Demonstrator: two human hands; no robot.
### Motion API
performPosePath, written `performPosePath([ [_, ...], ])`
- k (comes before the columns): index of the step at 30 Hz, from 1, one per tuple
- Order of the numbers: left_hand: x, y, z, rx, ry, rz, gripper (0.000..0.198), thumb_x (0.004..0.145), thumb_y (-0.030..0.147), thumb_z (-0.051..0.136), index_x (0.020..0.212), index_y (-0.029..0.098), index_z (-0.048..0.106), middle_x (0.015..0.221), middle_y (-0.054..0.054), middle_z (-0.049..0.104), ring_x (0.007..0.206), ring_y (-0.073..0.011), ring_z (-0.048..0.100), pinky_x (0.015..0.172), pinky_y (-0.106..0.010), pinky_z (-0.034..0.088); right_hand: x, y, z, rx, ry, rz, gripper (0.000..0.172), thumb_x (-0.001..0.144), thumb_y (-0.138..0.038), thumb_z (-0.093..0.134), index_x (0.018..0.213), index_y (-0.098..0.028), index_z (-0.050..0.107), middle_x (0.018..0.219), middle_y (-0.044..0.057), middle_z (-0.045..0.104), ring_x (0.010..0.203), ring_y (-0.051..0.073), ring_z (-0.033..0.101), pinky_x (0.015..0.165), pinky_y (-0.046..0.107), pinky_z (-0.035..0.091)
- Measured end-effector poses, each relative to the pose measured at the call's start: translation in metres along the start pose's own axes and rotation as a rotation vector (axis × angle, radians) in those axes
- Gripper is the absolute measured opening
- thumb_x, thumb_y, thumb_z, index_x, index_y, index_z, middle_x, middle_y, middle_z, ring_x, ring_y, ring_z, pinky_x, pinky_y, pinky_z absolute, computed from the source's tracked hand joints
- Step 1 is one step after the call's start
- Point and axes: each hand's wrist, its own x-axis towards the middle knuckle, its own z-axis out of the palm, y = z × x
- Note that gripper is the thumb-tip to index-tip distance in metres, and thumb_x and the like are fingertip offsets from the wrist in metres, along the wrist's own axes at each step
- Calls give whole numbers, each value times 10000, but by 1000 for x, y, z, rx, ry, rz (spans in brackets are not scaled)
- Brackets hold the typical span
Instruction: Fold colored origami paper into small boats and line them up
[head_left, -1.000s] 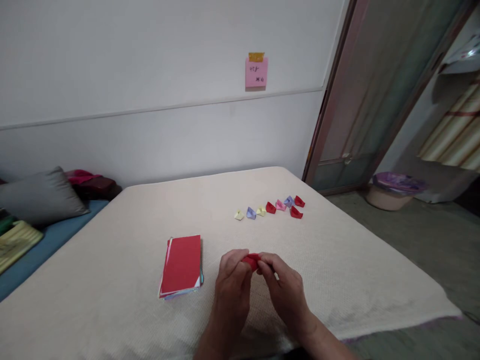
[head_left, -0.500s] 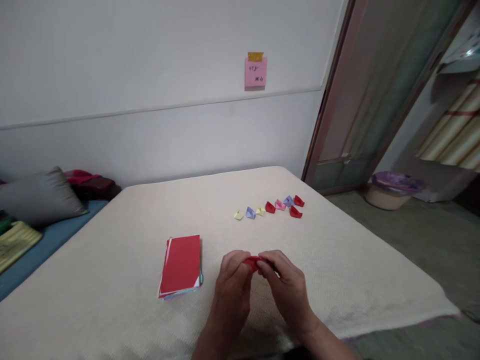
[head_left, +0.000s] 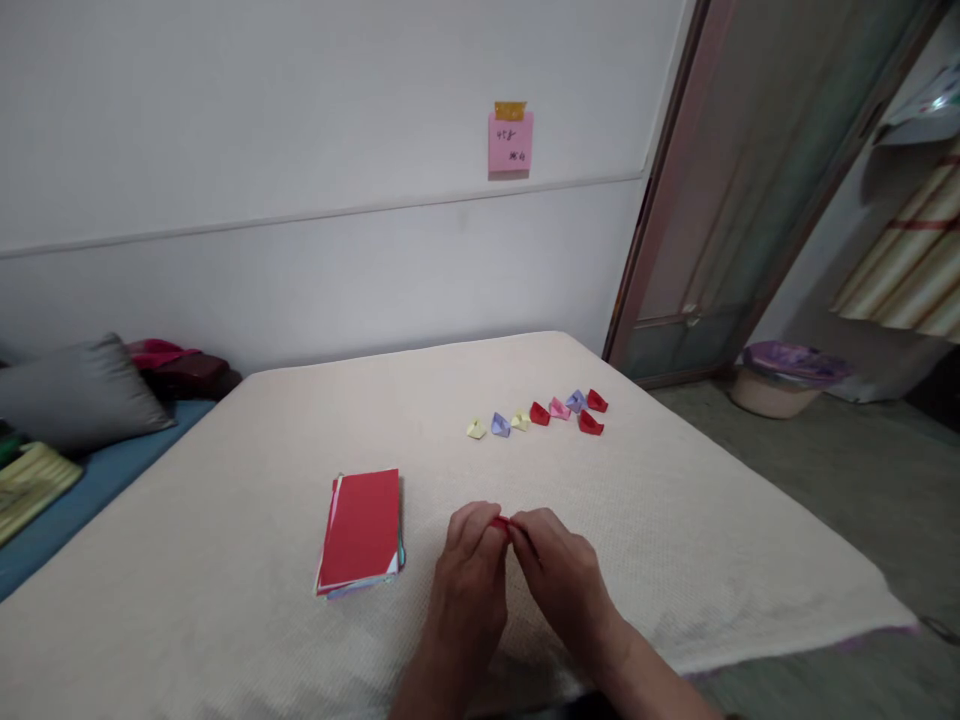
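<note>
A small piece of red paper (head_left: pixel 501 523) is pinched between my two hands, mostly covered by the fingers. My left hand (head_left: pixel 472 570) has its thumb and fingers closed on the paper's left side. From the right, my right hand (head_left: pixel 559 565) grips the same paper with bent fingers, its fingertips close to those of the left. To the left of my hands lies a stack of paper with a red sheet (head_left: pixel 364 527) on top.
Several small folded paper shapes, red (head_left: pixel 539 413), purple (head_left: pixel 501 425), yellow and pink, form a row on the cream cover (head_left: pixel 360 410) farther back. A grey pillow (head_left: pixel 82 395) lies far left. A bin (head_left: pixel 780 380) stands on the floor at right.
Both hands have drawn slightly closer together and the right hand has turned inward. Less of the red paper shows between the fingers.
</note>
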Motion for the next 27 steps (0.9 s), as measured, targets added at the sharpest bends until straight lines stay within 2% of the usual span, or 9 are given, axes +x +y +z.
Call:
performPosePath([
  [6, 0, 2, 3, 7, -13, -48, 220, 862, 38, 454, 1013, 178, 532, 1114, -100, 577, 1110, -205, 498, 961, -380, 448, -3, 5, 8, -208, 95, -92, 246, 943, -183, 368, 757, -206, 527, 625, -12, 527, 498, 128, 493, 487, 267, 295],
  [12, -2, 3, 4, 1, -43, -158, 194, 880, 72, 431, 979, 208, 526, 1196, -88, 550, 1154, -196, 493, 971, -379, 443, -3, 8, 6, -255, 112, -83, 256, 937, -172, 374, 731, -206, 522, 624, -16, 523, 508, 123, 493, 499, 265, 290],
  [17, -4, 3, 6, -73, -50, -300, 168, 908, 103, 381, 890, 207, 511, 1250, -93, 517, 1172, -189, 491, 949, -367, 450, 1, 9, 3, -155, 128, 3, 243, 943, -208, 366, 774, -195, 540, 665, -3, 575, 596, 135, 563, 521, 250, 328],
  [22, -2, 3, 5, -94, -50, -334, 165, 911, 123, 381, 860, 211, 511, 1232, -84, 526, 1177, -191, 478, 970, -382, 416, 4, 9, 1, -3, 114, 55, 209, 916, -192, 398, 781, -185, 557, 695, 13, 601, 639, 141, 581, 576, 241, 378],
  [27, -1, 4, 2, -139, -25, -372, 164, 909, 144, 385, 838, 212, 516, 1225, -86, 521, 1175, -199, 473, 961, -379, 405, 8, 5, -5, 255, 28, 269, 159, 872, -206, 458, 749, -196, 560, 681, 7, 595, 625, 139, 555, 597, 244, 396],
])
